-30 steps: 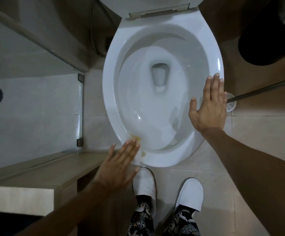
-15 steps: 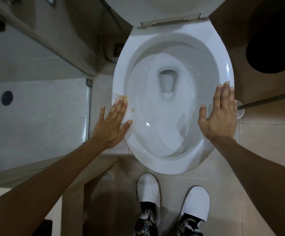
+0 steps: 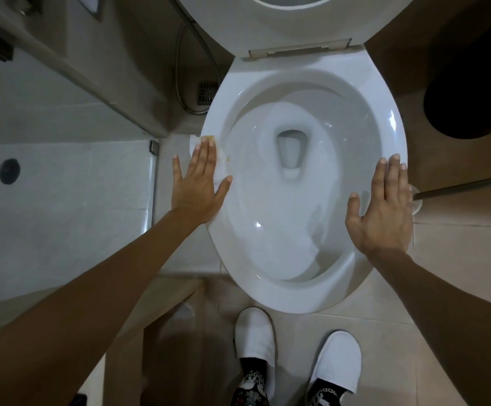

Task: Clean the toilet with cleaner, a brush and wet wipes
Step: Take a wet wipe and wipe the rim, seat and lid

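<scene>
The left hand [image 3: 199, 177] pressed a limp, stained wet wipe [image 3: 220, 161] flat-fingered on the toilet rim [image 3: 285, 300]; the right hand [image 3: 383, 206] lay spread opposite. The wipe looked soft and best pinned under a palm.

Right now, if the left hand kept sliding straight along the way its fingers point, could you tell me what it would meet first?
The left hand, pressing the stained wipe flat, would follow more bare toilet rim first. The floor drain and hose lie beyond; depth is unclear.

flat hands [image 3: 199, 183] on toilet rim [image 3: 391, 118]
</scene>
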Demonstrator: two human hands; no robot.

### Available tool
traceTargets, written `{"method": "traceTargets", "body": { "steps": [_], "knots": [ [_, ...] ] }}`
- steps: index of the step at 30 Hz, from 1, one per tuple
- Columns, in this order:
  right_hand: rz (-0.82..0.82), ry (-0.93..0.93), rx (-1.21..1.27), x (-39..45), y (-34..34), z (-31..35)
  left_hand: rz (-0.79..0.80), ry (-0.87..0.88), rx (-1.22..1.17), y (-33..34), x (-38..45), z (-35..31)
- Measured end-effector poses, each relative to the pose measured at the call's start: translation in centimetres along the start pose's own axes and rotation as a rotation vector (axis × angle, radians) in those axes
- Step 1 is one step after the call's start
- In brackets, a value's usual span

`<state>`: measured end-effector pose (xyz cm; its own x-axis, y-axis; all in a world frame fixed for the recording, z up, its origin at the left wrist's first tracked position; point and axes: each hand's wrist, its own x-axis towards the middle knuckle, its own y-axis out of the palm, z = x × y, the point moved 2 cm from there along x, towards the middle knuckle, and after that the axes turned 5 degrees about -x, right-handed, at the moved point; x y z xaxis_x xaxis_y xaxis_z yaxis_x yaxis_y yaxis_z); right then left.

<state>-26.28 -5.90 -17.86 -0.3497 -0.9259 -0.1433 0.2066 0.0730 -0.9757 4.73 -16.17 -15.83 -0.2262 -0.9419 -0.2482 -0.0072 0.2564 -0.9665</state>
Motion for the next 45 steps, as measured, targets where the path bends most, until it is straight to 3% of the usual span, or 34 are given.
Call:
{"method": "traceTargets", "body": {
  "steps": [7, 16, 22, 29, 45],
  "knots": [
    [0.026, 0.005, -0.010, 0.0, -0.2, 0.1, 0.019, -0.178, 0.054, 0.3, 0.9, -1.3],
    [0.078, -0.003, -0.033, -0.2, -0.6, 0.2, 0.031, -0.166, 0.079, -0.6, -0.9, -1.8],
    [0.251, -0.031, -0.139, 0.2, -2.6, 0.6, 0.013, -0.094, 0.088, -4.4, -1.3, -1.1],
    [0.422, -0.079, -0.124, 1.4, -9.2, 2.3, -0.041, -0.155, -0.017, -11.1, -1.8, -1.9],
    [0.419, -0.194, -0.075, -1.4, -30.9, 5.1, -0.059, -0.220, -0.117, -29.0, -11.4, -6.7]
  ]
}}
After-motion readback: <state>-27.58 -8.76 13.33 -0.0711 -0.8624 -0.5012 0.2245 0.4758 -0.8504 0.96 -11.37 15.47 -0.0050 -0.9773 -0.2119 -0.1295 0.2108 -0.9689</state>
